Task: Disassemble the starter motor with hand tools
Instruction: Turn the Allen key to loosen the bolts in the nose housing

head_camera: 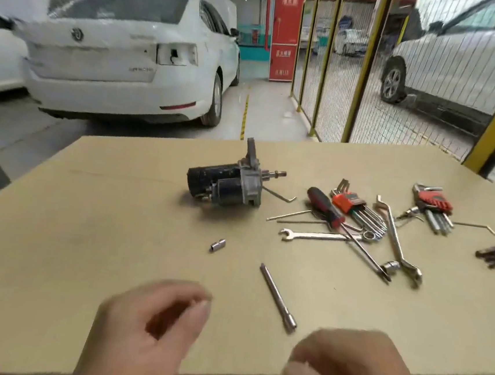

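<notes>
Steel extension bar (278,299) and small socket (218,245) lie loose near the bench (87,202) front edge, starter motor (225,182) mid-bench; we judge either blurred, loosely curled, empty left hand (148,329) or right hand (352,369) could knock them off.

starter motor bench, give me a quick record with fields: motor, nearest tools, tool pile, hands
motor: starter motor lying on its side on the table, untouched
nearest tools: extension bar and small socket, lying apart
tool pile: screwdriver, open-end wrench, hex key sets, right of motor
left hand: loosely curled, holding nothing
right hand: blurred, grip unclear
</notes>
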`<state>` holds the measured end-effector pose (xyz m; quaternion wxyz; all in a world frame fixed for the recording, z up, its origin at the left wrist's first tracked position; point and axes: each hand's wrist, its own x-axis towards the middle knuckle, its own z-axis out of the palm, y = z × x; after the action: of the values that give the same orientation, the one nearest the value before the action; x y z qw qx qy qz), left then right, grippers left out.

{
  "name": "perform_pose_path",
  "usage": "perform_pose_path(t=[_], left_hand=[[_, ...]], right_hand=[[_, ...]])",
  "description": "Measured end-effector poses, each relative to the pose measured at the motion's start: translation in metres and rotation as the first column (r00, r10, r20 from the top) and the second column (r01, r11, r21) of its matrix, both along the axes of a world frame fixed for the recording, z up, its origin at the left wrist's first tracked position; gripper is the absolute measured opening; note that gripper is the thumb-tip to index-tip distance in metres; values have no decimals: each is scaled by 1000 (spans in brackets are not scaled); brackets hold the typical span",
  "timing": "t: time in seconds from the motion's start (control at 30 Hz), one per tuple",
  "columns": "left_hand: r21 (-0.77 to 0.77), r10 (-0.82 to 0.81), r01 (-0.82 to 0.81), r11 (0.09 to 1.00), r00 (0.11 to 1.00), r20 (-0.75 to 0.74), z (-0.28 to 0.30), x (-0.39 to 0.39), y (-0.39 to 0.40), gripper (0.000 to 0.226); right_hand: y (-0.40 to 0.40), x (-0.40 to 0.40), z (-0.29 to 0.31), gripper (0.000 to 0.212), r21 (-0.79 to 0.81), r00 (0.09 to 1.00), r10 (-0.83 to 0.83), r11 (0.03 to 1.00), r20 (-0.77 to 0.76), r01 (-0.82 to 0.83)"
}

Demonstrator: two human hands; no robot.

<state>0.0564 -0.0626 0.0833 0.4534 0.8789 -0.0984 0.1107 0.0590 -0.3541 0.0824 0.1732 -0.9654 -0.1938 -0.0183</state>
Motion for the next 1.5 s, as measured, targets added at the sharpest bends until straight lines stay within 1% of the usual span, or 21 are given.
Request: perform_pose_path(t=[0.03,0.1,0.17,0.2,0.27,0.33,0.4,0.5,0.57,0.63,0.7,0.77,0.87,0.97,1.03,1.1,1.17,1.2,1.27,1.4,1.5], left_hand=[[17,71,-72,997,997,38,1,5,-6,9],[142,73,-65,988,996,-50,22,53,-11,10],[410,-2,113,905,965,-261,51,104,-5,11],[498,-9,178,849,946,-323,62,123,-1,13],[509,-89,226,831,956,-279,73,150,1,16],[430,-202,287,856,951,-234,62,164,-3,16],[348,-299,380,857,917,-264,44,167,-2,13],[356,-347,368,859,930,-124,29,168,9,18],[329,-334,337,882,940,-65,34,167,19,22],[436,-280,343,832,938,-205,37,161,21,35],[604,-183,385,698,911,-370,29,158,14,50],[662,-164,408,629,902,-400,18,160,0,37],[635,-228,436,638,894,-385,11,163,-13,11],[634,-273,431,643,902,-336,5,164,-14,6],[545,-316,433,718,900,-298,1,163,-14,12],[355,-355,431,830,898,-260,1,163,-15,17],[138,-382,415,899,899,-213,4,162,-15,23],[48,-387,401,915,904,-182,5,161,-15,25],[-88,-385,377,922,916,-115,8,160,-15,27],[-307,-347,324,895,937,-22,10,159,-17,30],[-380,-305,300,875,951,50,11,158,-21,28]], right_hand=[[21,4,10,33,274,996,-9,961,-91,34],[57,36,10,45,112,999,-20,993,-41,24],[72,78,11,52,-184,997,-34,983,-76,19],[77,98,10,49,-268,992,-20,963,-123,-14],[83,129,12,35,-360,991,40,929,-126,-83],[84,157,12,24,-417,993,72,903,-96,-106],[86,174,15,13,-436,994,97,893,-45,-107],[82,183,12,18,-283,995,83,957,62,-62],[69,177,19,32,-153,996,66,987,52,-57],[49,167,34,53,-190,991,73,977,-110,-93],[39,154,44,60,-268,928,36,953,-372,-144],[42,149,44,49,-292,847,34,931,-530,-219],[48,154,35,36,-170,785,118,946,-608,-274],[50,158,27,31,-118,797,154,955,-584,-271],[51,162,18,30,-100,878,188,962,-440,-256],[50,170,13,29,79,911,226,974,-344,-211],[46,179,14,28,464,885,277,882,-374,-80],[42,183,16,28,628,876,310,778,-369,-11],[36,190,19,27,833,890,347,549,-295,62],[33,197,22,13,973,914,341,146,-220,180],[33,198,23,8,973,938,261,24,-228,229]])
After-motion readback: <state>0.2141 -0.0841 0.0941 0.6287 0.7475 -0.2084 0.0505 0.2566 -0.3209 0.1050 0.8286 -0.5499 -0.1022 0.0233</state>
